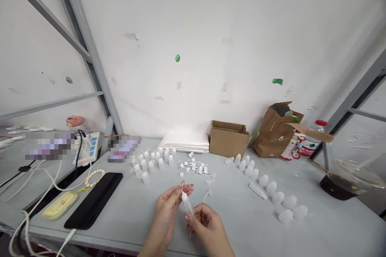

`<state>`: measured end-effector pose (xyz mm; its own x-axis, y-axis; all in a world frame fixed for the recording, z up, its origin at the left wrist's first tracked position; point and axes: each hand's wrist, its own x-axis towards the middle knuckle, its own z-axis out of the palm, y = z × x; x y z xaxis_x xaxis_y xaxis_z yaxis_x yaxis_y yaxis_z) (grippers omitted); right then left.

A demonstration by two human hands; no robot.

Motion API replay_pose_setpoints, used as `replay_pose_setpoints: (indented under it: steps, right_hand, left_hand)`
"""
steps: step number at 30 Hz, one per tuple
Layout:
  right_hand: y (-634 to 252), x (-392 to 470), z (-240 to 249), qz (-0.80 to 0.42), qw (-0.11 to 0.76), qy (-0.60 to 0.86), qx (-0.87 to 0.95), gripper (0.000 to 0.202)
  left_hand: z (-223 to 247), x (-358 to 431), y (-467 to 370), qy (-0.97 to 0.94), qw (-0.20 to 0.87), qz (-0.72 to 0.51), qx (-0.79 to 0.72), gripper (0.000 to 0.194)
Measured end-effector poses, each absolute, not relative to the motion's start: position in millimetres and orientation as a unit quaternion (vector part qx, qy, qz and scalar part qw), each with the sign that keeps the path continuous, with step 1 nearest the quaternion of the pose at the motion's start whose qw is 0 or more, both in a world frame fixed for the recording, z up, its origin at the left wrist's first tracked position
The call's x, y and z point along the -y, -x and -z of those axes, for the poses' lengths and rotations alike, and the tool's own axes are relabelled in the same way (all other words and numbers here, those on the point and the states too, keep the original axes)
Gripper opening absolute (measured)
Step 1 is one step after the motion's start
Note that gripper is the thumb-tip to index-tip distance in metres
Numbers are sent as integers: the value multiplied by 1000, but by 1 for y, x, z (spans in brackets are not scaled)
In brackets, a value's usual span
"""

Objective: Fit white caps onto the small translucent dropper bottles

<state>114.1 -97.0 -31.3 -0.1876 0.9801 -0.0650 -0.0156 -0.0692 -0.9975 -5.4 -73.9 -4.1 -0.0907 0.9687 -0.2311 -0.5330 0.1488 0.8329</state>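
Note:
A small translucent dropper bottle (188, 207) with a white cap (184, 196) is between my hands, tilted slightly, cap end away from me. My left hand (166, 205) pinches the cap with thumb and fingers. Around the lower body of the bottle my right hand (208, 221) is closed. Just beyond them lies a loose pile of white caps with thin strap tails (197, 167). Several capped bottles (151, 164) stand in a group to the left of the pile. On the right, a line of bottles without visible caps (271, 187) runs toward me, with one bottle (257, 190) lying on its side.
At the back are a white stack of sheets (185, 143), an open cardboard box (229, 139) and a brown paper bag (273, 132). A dark drink cup (340, 184) stands far right. To the left lie a black power bank (94, 200), a yellow case (60, 205) and white cables.

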Motion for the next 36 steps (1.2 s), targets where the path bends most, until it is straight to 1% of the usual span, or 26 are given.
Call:
replay_pose_setpoints:
  steps: [2,4,7,9,11,14,17,22,27,31,34,36]
  right_hand:
    - [-116,93,27,-516,419,476,576,16]
    - [-117,87,20,-464,395,476,634,23]
    - [-115,73,10,-395,355,464,709,13]
    - [-110,57,6,-328,355,464,742,14]
    - [-101,39,4,-273,345,484,756,15]
    - [-78,11,9,-215,289,490,794,16]
    - [-51,-6,18,-201,258,486,811,10]
    - [-22,-14,26,-165,228,471,836,13]
    - [-12,-14,21,-134,211,468,847,18]
    - [-31,0,11,-106,206,480,846,22]
    - [-70,17,3,-83,204,487,845,21]
    - [-105,26,-1,-39,169,511,842,18]
  left_hand:
    - [4,75,7,-298,585,-599,-458,27]
    - [2,76,11,-355,558,-576,-481,30]
    - [-2,77,23,-425,511,-555,-500,36]
    - [-1,77,34,-443,450,-570,-525,40]
    - [1,77,45,-442,418,-572,-550,44]
    - [9,79,57,-433,423,-560,-566,47]
    - [16,83,62,-429,435,-552,-567,50]
    - [20,86,72,-424,427,-569,-560,42]
    - [25,82,84,-400,411,-589,-569,36]
    - [31,80,88,-411,389,-591,-576,37]
    - [33,81,87,-446,380,-566,-580,34]
    - [33,81,85,-470,375,-550,-579,31]
